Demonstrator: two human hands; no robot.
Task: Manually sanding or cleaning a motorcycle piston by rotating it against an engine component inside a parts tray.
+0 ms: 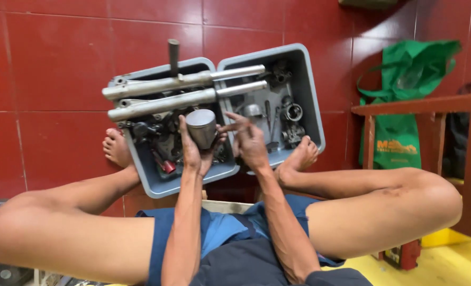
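My left hand (192, 151) grips a grey metal piston (201, 127), a short cylinder held upright over the trays. My right hand (248, 142) is just to its right, fingers spread, fingertips reaching toward the piston's side. Below both hands sit two grey plastic trays (304, 90) side by side, filled with dark engine parts. Two long silver fork tubes (177, 92) lie across the top of the trays. A dark handled tool (173, 55) stands up behind them.
My bare legs and feet flank the trays on a red tiled floor (55, 63). A green bag (405, 106) hangs by a wooden frame (420, 103) at right. A small red part (168, 167) lies in the left tray.
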